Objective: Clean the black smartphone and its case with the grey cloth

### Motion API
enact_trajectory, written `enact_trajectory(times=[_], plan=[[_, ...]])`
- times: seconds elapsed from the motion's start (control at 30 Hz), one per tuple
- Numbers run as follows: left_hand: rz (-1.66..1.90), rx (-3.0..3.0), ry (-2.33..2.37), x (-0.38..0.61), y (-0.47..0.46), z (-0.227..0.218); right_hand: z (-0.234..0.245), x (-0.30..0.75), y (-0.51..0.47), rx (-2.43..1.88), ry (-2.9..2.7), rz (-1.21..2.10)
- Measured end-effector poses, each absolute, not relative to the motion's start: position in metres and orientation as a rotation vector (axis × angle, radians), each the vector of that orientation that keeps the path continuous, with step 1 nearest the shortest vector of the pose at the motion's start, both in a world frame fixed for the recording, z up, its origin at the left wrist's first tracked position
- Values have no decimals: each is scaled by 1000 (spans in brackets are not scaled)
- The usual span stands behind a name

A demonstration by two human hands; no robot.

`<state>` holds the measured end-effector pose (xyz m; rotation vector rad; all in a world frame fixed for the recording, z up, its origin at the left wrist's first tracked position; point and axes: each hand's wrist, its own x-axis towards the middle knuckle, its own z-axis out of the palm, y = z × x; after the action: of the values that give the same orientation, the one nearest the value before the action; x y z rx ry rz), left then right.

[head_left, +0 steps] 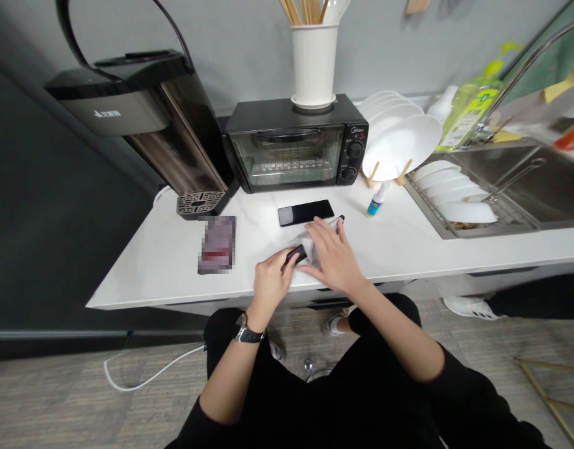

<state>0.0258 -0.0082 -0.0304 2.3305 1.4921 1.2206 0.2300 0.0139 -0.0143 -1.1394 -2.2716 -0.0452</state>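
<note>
Just below the frame's centre, a slim black object (296, 254) is lying slantwise on the white counter (165, 262). Its long axis is running from lower left to upper right, and a white cloth (304, 239) is covering most of it. The left hand (269, 282) is pinching its lower-left end, fingers closed on it. The right hand (332, 257) is resting spread and flat over the cloth. A black phone (305, 212) is lying just above.

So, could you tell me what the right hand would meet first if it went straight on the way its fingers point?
Probably the flat black rectangular phone on the white countertop, just beyond the right hand; depth is unclear.
</note>
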Motion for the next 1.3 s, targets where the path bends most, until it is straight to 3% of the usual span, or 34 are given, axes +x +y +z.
enact_trajectory(times=[0.17,0.47,0.77,1.03,1.3], plan=[[1221,2305,1485,33,-11,-26,-15,246,31,-1303,-2077,-59],[1227,2340,1494,19,-5,-36,-12,183,-22,-992,-2378,26],[1205,2289,1476,31,-11,-25,-16,249,34,-1351,-2019,-55],[1203,2336,1476,18,-3,-38,-11,172,-28,-1038,-2314,90],[1177,2289,1471,30,-11,-24,-12,247,22,-1259,-2154,-36]])
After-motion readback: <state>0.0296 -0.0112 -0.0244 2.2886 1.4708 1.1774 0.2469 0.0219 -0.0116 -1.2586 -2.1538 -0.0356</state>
